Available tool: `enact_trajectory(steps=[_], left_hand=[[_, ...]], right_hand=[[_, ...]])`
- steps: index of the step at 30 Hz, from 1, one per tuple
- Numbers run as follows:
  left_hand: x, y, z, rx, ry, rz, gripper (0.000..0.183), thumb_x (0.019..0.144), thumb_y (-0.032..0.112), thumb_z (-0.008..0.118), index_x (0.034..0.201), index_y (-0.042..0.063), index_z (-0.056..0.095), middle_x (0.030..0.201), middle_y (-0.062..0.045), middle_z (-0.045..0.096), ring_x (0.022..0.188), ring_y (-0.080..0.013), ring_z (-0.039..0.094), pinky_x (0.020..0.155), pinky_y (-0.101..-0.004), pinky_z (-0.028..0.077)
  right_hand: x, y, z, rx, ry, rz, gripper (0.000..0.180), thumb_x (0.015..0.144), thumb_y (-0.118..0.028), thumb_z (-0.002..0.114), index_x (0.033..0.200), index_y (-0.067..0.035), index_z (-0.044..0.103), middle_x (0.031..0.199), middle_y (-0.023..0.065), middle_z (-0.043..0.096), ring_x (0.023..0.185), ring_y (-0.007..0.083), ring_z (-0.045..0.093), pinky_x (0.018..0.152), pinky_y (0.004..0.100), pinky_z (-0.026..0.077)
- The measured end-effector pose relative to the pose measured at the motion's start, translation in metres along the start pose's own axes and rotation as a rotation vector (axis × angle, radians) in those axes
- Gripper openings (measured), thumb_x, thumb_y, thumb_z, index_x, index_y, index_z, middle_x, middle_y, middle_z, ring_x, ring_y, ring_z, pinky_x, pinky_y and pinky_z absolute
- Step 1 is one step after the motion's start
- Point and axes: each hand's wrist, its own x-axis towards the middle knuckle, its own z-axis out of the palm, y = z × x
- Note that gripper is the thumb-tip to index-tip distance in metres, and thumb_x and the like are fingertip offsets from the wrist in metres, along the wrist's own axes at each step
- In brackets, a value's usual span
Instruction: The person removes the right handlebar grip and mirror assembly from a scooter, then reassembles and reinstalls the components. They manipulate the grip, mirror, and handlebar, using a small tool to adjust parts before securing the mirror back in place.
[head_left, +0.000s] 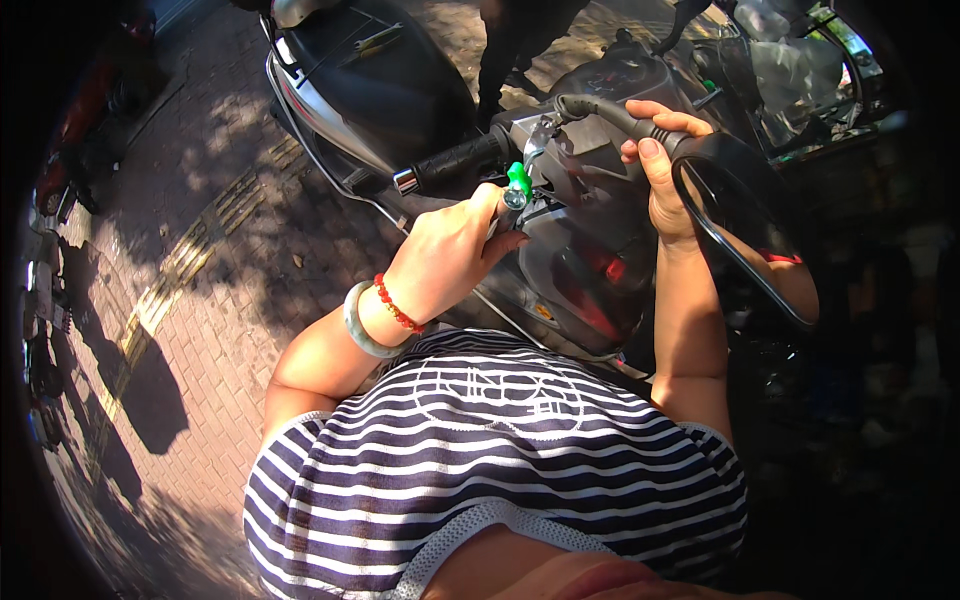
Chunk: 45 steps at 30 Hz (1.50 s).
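My right hand (664, 161) grips the black stem (600, 109) of a scooter's rear-view mirror, close to the mirror housing (739, 176). The mirror's glass faces towards me. My left hand (469, 236) is closed around a grey bar-like part, mostly hidden by my fingers. Just above that hand are a green plastic piece (517, 177) and a shiny round end (515, 199). A silver metal piece (538, 142) runs from there up towards the base of the mirror stem; whether it is a lever or a wrench, I cannot tell. The black handlebar grip (457, 161) lies beyond my left hand.
Metal wrenches (379, 39) lie on the black scooter seat (375, 90). A dark-clothed person's leg (499, 52) stands beyond the scooter. The scooter's dark body (585, 262) is right in front of me. At upper right is another vehicle's front (802, 75). Brick paving (225, 315) stretches left.
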Motion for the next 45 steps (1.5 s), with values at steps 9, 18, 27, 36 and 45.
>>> enact_trajectory(steps=[9, 18, 27, 36, 45], left_hand=[[-0.005, 0.018, 0.032, 0.018, 0.096, -0.021, 0.032, 0.079, 0.016, 0.071, 0.099, 0.003, 0.049, 0.071, -0.014, 0.056, 0.065, -0.0328, 0.059, 0.054, -0.0376, 0.047], [-0.001, 0.046, 0.072, 0.062, 0.182, -0.181, 0.034, 0.079, 0.015, 0.07, 0.106, 0.005, 0.053, 0.079, -0.013, 0.06, 0.074, -0.0324, 0.061, 0.061, -0.0385, 0.05], [-0.001, 0.057, 0.078, 0.07, 0.229, -0.254, 0.035, 0.08, 0.012, 0.07, 0.11, 0.007, 0.054, 0.087, -0.013, 0.062, 0.079, -0.0325, 0.061, 0.064, -0.0359, 0.05], [0.0, 0.05, 0.076, 0.035, 0.254, -0.232, 0.026, 0.08, 0.015, 0.069, 0.096, 0.006, 0.051, 0.075, -0.013, 0.059, 0.069, -0.034, 0.06, 0.058, -0.0397, 0.047], [-0.007, 0.038, 0.068, -0.006, 0.256, -0.238, 0.03, 0.08, 0.019, 0.072, 0.095, 0.006, 0.049, 0.066, -0.014, 0.056, 0.061, -0.0343, 0.058, 0.051, -0.0367, 0.044]], right_hand=[[0.0, 0.021, -0.009, 0.043, -0.049, -0.029, 0.029, 0.085, -0.004, 0.063, 0.109, -0.004, 0.047, 0.117, 0.0255, 0.055, 0.079, 0.018, 0.064, 0.075, 0.0317, 0.054], [0.002, 0.044, -0.035, -0.092, -0.255, -0.19, 0.032, 0.086, -0.001, 0.061, 0.112, -0.004, 0.043, 0.12, 0.025, 0.053, 0.081, 0.0167, 0.063, 0.077, 0.0327, 0.054], [0.003, 0.048, -0.034, 0.16, -0.132, -0.081, 0.028, 0.085, -0.003, 0.063, 0.109, -0.003, 0.048, 0.116, 0.0254, 0.056, 0.079, 0.019, 0.064, 0.075, 0.0338, 0.054], [0.025, 0.045, -0.045, -0.09, -0.369, -0.174, 0.025, 0.086, -0.002, 0.062, 0.106, -0.003, 0.048, 0.113, 0.0164, 0.06, 0.092, 0.0134, 0.059, 0.083, 0.0283, 0.05], [0.042, 0.053, -0.054, 0.024, -0.532, -0.165, 0.029, 0.085, -0.009, 0.066, 0.109, -0.006, 0.051, 0.119, 0.0198, 0.057, 0.091, 0.017, 0.06, 0.081, 0.0309, 0.051]])
